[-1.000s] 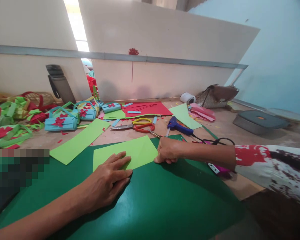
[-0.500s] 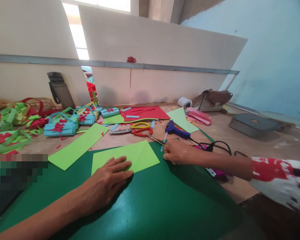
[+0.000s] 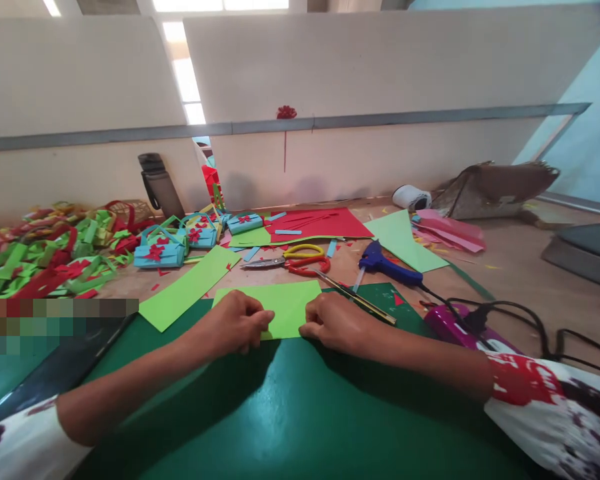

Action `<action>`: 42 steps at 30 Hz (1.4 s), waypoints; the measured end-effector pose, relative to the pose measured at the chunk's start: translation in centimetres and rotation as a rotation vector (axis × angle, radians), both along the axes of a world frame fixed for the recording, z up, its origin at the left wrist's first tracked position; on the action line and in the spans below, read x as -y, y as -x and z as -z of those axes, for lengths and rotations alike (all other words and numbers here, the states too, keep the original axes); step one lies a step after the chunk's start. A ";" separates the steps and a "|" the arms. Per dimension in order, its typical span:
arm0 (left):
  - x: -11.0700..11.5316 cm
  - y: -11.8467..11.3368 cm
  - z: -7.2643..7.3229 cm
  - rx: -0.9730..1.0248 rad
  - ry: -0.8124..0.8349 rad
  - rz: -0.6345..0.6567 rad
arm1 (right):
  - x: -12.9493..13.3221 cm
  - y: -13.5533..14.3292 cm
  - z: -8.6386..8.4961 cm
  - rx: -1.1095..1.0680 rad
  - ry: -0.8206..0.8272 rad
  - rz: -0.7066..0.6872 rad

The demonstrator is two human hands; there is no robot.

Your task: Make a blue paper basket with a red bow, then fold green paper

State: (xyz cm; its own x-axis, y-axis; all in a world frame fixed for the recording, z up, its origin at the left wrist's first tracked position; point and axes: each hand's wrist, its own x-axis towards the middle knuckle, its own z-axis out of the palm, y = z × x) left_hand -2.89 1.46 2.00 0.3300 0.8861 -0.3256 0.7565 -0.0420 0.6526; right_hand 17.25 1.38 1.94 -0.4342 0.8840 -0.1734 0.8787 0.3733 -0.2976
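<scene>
A lime-green sheet of paper (image 3: pixel 286 308) lies on the dark green cutting mat (image 3: pixel 300 413) in front of me. My left hand (image 3: pixel 237 325) is closed at its near left edge, thumb and forefinger pinched together. Opposite, my right hand (image 3: pixel 337 321) pinches the near right corner, with curled fingers. Just beyond the right hand rests a slim pointed black-and-gold tool (image 3: pixel 365 305), its exact kind unclear. Behind the sheet lie scissors (image 3: pixel 305 253) with yellow and red handles. A blue glue gun (image 3: pixel 390 267) with a clear tip-side stick sits to their right.
Another lime strip (image 3: pixel 190 287) lies left of the sheet. Small blue paper bags (image 3: pixel 159 255) and a heap of green and red pieces (image 3: pixel 45 253) fill the left. Red paper (image 3: pixel 325 223), a purple power strip (image 3: pixel 460 323), a bottle (image 3: pixel 161 187) and a handbag (image 3: pixel 505 190) stand farther off.
My left hand, flat on the sheet before, has closed at its edge. My right hand has left the slim tool and come to the sheet's corner. The view has turned left.
</scene>
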 end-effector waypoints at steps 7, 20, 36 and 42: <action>-2.2 -1.3 -0.2 -0.107 0.404 0.020 | 0.2 0.0 0.4 0.012 -0.028 0.012; -1.9 -1.1 -1.1 -0.231 0.412 -0.015 | 0.6 0.4 0.4 0.065 -0.073 0.023; -0.7 5.3 -1.1 -0.268 0.418 -0.145 | 0.9 0.3 0.8 0.053 -0.084 0.044; -0.5 8.1 -0.2 -0.252 0.407 -0.177 | 0.9 0.4 0.9 0.059 -0.082 0.051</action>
